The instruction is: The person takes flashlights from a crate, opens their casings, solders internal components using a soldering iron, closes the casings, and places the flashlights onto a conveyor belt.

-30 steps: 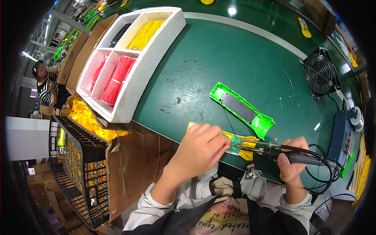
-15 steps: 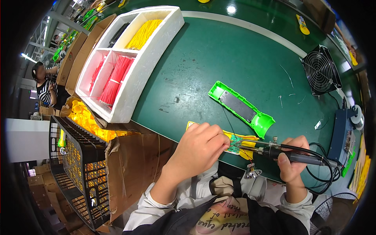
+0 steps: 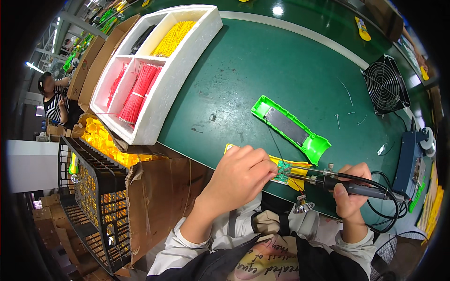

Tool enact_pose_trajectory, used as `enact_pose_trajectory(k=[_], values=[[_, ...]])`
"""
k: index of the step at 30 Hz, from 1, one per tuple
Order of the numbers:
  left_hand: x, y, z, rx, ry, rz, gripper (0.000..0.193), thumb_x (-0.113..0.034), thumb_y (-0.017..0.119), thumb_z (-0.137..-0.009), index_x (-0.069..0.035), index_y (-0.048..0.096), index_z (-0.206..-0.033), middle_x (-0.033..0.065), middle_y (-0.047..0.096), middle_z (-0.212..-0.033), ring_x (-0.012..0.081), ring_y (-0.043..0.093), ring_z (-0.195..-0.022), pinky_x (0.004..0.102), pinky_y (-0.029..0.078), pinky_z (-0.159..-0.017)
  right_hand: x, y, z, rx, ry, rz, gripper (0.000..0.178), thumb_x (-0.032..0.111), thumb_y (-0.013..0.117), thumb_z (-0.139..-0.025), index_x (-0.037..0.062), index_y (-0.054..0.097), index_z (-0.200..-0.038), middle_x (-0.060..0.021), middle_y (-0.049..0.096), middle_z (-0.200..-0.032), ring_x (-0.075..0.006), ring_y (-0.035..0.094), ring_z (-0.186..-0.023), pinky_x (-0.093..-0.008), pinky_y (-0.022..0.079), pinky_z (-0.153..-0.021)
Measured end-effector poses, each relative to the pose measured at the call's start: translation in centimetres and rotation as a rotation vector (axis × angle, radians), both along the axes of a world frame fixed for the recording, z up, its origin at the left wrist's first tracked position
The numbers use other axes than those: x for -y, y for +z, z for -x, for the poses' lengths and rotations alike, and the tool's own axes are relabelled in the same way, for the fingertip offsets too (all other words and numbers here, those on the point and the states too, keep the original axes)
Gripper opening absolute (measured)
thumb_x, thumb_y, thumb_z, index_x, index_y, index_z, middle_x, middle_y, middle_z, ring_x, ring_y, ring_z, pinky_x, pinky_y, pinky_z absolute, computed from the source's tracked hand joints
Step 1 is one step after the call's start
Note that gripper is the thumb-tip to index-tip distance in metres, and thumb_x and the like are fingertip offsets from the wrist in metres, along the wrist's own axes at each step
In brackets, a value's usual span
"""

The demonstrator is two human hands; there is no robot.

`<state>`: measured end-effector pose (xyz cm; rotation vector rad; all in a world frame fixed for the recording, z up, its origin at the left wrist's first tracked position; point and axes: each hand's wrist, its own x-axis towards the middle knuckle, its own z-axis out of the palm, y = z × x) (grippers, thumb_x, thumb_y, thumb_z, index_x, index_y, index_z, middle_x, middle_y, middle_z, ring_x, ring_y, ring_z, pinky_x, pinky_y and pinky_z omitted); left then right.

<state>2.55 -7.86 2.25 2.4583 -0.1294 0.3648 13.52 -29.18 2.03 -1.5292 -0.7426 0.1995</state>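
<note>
My right hand [image 3: 350, 189] grips a black soldering iron [image 3: 358, 188] that has a thin metal feed tube along it. Its tip points left at a small green circuit board [image 3: 282, 172], which lies in a yellow plastic shell [image 3: 300, 183] at the table's near edge. The fingertips of my left hand [image 3: 243, 175] are pinched together at the board, close to the tip; what they hold is hidden. A dark thin wire [image 3: 275, 143] runs from the green plastic shell [image 3: 293, 129] down to the board. Below the yellow shell hangs a small reflector lamp [image 3: 303, 205] on a thin wire.
A white foam box [image 3: 164, 89] with red, yellow and black wires stands at left. Near it are a black crate [image 3: 101, 201] and a cardboard box of yellow parts [image 3: 105, 145]. At right are a black fan [image 3: 385, 85] and a blue solder feeder [image 3: 408, 161]. A person sits far left.
Both hands and the soldering iron hold nearly the same place at the board. The whole picture has shifted very slightly.
</note>
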Motion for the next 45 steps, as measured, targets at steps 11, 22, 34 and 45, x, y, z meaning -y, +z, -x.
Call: enact_pose_trajectory(k=[11, 22, 34, 45], values=[[0.0, 0.0, 0.0, -0.004, -0.002, -0.005, 0.009, -0.008, 0.062, -0.068, -0.010, 0.055, -0.074, 0.0001, 0.052, -0.072, 0.0182, 0.047, -0.064, 0.0297, 0.032, -0.059, -0.1, 0.1, 0.0, 0.015, -0.005, 0.011, 0.022, 0.011, 0.059, -0.067, 0.0009, 0.040, -0.072, -0.0061, 0.048, -0.054, -0.0063, 0.034, -0.043, -0.0193, 0.028, -0.040], [0.0, 0.1, 0.0, -0.007, 0.003, -0.014, 0.010, -0.007, 0.063, -0.067, -0.010, 0.056, -0.074, -0.0003, 0.052, -0.071, 0.0176, 0.047, -0.063, 0.0294, 0.032, -0.057, 0.3, 0.2, 0.1, -0.051, -0.011, -0.059, 0.023, 0.010, 0.058, -0.067, 0.0007, 0.039, -0.075, -0.0056, 0.046, -0.057, -0.0053, 0.031, -0.046, -0.0191, 0.027, -0.042], [-0.1, 0.8, -0.2, -0.046, -0.016, -0.063, 0.014, -0.009, 0.066, -0.065, -0.010, 0.057, -0.076, 0.0001, 0.052, -0.072, 0.0172, 0.049, -0.064, 0.0289, 0.036, -0.057, 0.4, 0.2, -0.8, -0.088, -0.196, -0.072, 0.040, 0.030, 0.065, -0.069, 0.0045, 0.036, -0.078, -0.0039, 0.043, -0.058, -0.0051, 0.034, -0.041, -0.0168, 0.029, -0.037], [-0.5, 0.7, -0.6, -0.067, -0.083, -0.098, 0.017, -0.010, 0.068, -0.060, -0.011, 0.061, -0.075, -0.0007, 0.051, -0.072, 0.0153, 0.048, -0.060, 0.0272, 0.036, -0.051, 0.5, 0.3, -1.5, -0.176, -0.243, -0.043, 0.041, 0.033, 0.065, -0.069, 0.0056, 0.035, -0.076, -0.0020, 0.040, -0.055, -0.0044, 0.032, -0.040, -0.0165, 0.028, -0.037]])
